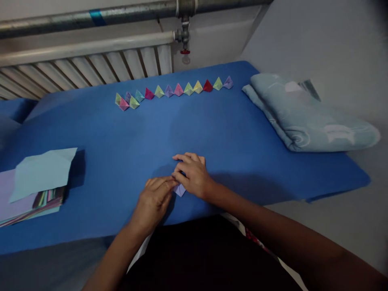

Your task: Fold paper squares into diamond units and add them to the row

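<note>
A small folded piece of lilac origami paper (180,190) lies on the blue surface near its front edge, mostly covered by my fingers. My left hand (156,198) comes from the left, its fingers closed together with the tips on the paper's left side. From the right, my right hand (194,173) bends over the paper, thumb and forefinger pinched at its upper part and the other fingers curled beyond it. The two hands' fingertips meet above the paper. Its far part is hidden beneath them.
Along the back stands a row of folded paper pieces (178,89) in several colours. A stack of coloured paper (18,194) with a crumpled light-blue sheet (45,169) on top lies left. A folded blanket (312,113) rests right. A radiator (91,66) and pipe (133,14) run behind.
</note>
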A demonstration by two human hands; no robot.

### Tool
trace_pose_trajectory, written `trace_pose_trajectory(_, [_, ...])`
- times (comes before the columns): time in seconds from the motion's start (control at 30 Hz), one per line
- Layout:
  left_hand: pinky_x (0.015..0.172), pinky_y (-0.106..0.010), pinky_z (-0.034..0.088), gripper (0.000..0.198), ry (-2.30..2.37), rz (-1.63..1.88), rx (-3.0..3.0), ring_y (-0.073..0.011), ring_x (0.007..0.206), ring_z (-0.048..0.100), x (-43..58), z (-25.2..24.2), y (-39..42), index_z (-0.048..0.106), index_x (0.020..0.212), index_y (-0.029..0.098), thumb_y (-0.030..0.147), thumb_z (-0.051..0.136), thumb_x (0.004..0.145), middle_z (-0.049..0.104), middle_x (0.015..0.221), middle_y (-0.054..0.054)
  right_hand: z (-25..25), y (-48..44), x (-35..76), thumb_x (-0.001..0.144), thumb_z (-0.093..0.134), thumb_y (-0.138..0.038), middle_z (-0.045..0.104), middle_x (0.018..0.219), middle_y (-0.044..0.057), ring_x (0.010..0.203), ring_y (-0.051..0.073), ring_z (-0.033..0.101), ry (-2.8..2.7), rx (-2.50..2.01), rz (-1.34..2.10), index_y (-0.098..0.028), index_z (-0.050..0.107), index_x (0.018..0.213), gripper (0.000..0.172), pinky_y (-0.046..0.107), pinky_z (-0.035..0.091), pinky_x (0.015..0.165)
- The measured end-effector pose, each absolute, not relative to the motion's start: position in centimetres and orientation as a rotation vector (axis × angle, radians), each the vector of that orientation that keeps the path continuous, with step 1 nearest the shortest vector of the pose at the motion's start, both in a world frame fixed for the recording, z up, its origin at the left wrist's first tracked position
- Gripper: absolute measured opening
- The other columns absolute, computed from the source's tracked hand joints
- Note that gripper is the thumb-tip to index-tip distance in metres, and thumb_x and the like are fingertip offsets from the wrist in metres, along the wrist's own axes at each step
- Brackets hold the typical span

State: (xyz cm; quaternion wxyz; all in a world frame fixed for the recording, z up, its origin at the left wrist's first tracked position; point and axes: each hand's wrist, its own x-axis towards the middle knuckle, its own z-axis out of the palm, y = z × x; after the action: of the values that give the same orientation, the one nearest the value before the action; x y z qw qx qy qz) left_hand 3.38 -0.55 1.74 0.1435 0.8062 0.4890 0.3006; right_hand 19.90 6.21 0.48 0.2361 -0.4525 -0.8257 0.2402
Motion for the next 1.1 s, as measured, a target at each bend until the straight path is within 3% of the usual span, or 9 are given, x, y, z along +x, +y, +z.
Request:
trace_pose_trajectory(0.33, [0.081,-0.037,0.046,0.027,1.381,0.73,2.522,-0.0194,0.096,0.063,3.6,1.4,-0.2,0.064,0.106,0.02,0.012,0.043,0.092,0.069,0.107,-0.006,0.8,6.2,20.5,0.087,0.057,-0.026,0.06,0.125,0.007,0.118,0.029,0.044,-2.252,-1.261,0.485,-0.021,0.064,0.088,0.008,0.044,0.028,0.094])
trace_pose_trajectory(0.5, [0.083,-0.038,0.045,0.027,1.391,0.694,2.501,-0.02,0.096,0.062,3.6,1.7,-0.3,0.063,0.108,0.02,0.012,0.044,0.091,0.069,0.109,-0.007,1.9,4.3,22.8,0.087,0.049,-0.016,0.067,0.101,0.004,0.092,0.02,0.056,-2.316,-1.069,0.662,-0.021,0.062,0.094,0.015,0.035,0.035,0.083])
trace_pose_trajectory(0.63, [0.09,-0.039,0.043,0.026,1.367,0.627,2.486,-0.0204,0.102,0.061,3.3,2.0,-0.3,0.059,0.111,0.018,0.012,0.049,0.087,0.067,0.113,-0.007,1.6,3.1,24.1,0.079,0.052,-0.01,0.068,0.105,0.004,0.1,0.02,0.056,-2.374,-0.979,0.69,-0.021,0.061,0.1,0.025,0.036,0.034,0.087])
trace_pose_trajectory(0.87, [0.093,-0.04,0.044,0.023,1.442,0.711,2.499,-0.0225,0.107,0.06,3.0,1.2,-0.5,0.056,0.11,0.017,0.023,0.056,0.087,0.064,0.116,-0.011,1.1,2.8,24.1,0.084,0.059,-0.02,0.068,0.109,0.006,0.104,0.024,0.055,-2.427,-1.03,0.612,-0.02,0.063,0.106,0.022,0.038,0.034,0.089])
trace_pose_trajectory(1.1, [0.09,-0.039,0.046,0.019,1.421,0.78,2.52,-0.0212,0.101,0.063,3.1,0.9,-0.3,0.06,0.107,0.017,0.022,0.055,0.089,0.067,0.111,-0.01,1.1,2.7,24.1,0.084,0.061,-0.021,0.069,0.107,0.007,0.103,0.023,0.055,-2.441,-1.024,0.529,-0.019,0.065,0.106,0.023,0.038,0.036,0.088])
